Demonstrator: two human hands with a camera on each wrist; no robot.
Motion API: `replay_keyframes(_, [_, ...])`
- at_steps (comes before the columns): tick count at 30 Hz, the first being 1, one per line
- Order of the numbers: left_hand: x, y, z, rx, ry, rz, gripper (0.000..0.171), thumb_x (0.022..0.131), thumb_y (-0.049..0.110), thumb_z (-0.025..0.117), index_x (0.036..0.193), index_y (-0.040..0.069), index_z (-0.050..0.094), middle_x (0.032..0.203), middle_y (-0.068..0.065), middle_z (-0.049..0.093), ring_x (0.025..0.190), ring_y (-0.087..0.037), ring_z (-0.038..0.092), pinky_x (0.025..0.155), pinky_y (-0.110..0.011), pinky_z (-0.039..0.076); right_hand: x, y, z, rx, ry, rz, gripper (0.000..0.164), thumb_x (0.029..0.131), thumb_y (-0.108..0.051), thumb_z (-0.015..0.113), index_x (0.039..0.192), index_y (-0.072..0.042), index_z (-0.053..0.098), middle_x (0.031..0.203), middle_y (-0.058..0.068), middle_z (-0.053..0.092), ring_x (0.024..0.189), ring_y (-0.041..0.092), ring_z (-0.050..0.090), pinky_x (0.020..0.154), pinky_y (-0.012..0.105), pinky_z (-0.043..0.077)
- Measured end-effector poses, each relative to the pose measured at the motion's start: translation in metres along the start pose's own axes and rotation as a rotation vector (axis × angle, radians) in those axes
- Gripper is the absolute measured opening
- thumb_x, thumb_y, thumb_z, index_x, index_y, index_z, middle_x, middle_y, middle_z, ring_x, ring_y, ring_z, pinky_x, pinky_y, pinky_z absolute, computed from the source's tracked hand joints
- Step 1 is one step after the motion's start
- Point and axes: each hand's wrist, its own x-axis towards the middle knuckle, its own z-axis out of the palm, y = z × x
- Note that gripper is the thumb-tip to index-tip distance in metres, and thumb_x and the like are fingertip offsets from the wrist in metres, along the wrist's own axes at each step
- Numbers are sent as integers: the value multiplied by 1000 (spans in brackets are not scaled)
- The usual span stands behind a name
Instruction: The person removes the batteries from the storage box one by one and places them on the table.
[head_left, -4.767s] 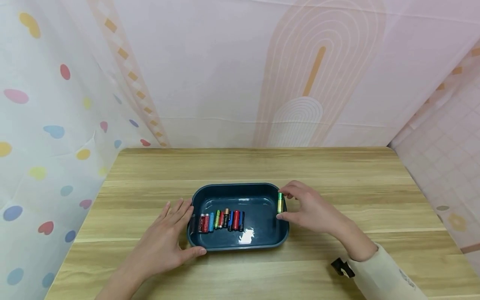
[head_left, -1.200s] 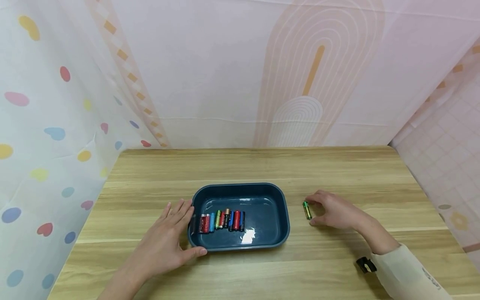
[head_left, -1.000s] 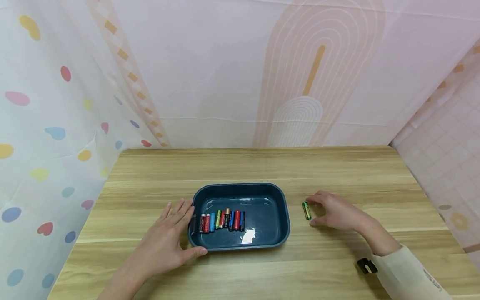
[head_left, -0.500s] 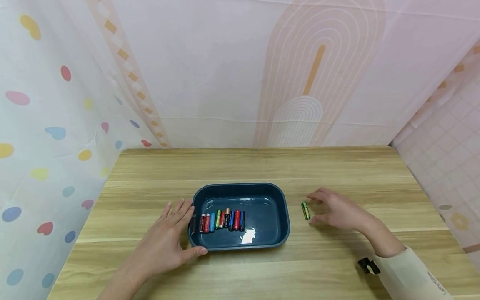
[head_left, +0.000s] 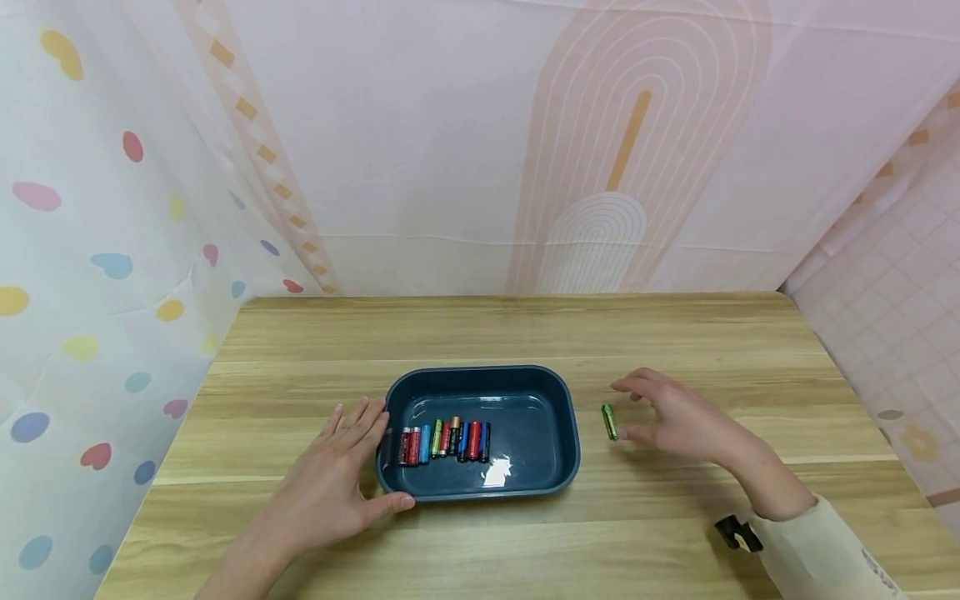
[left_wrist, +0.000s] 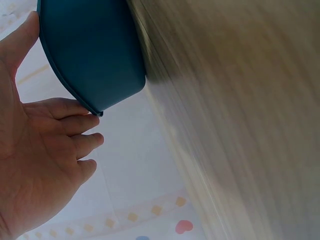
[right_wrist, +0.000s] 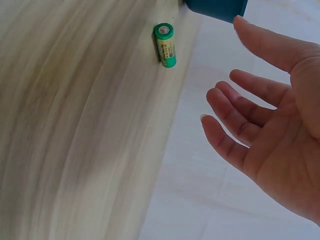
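One green battery (head_left: pixel 610 422) lies on the table (head_left: pixel 675 333), just left of the right hand (head_left: pixel 671 417), whose loosely spread fingers grip nothing. With straight fingers and nothing in its grasp, the left hand (head_left: pixel 333 479) rests against the tray (head_left: pixel 528 433), probably to steady it. Between both hands, that tray holds a row of batteries (head_left: pixel 454 439) near the left fingers, perhaps packed side by side to prevent rolling.

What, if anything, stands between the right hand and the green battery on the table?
Nothing visible does. In the head view the right hand is to the right of the green battery, with no object between them. The dark blue tray sits on the battery's other side, out of that path.
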Motion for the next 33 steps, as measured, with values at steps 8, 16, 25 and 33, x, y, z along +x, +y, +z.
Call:
replay_keyframes(8, [1,1,2,-20,-7,-10,116,78,80,73,155,-3,46,167,-18,35,156,-41,25,128,-56,16,-2,-11,0,2,46,-11,57,92,-26,83,138,1,63,131,10,65,114,28,64,91,50,57])
replay_keyframes(16, [2,1,3,-24,-11,-13,116,78,79,73,155,-3,46,167,-18,35,156,-41,25,128,-56,16,1,-19,3,16,93,-48,55,94,-25,81,139,-1,63,130,8,66,114,28,65,90,48,57])
replay_keyframes(25, [0,1,2,-19,8,-2,117,79,84,68,153,-5,48,165,-20,38,155,-42,28,126,-60,20,7,-33,7,37,117,-105,54,95,-27,81,140,-4,63,132,4,66,114,27,66,92,48,58])
replay_keyframes(33, [0,-1,2,-20,0,-11,117,79,83,69,154,-4,47,166,-19,36,156,-41,26,127,-58,17,10,-42,13,42,133,-130,55,93,-25,83,139,-4,63,134,5,65,113,27,67,90,48,59])
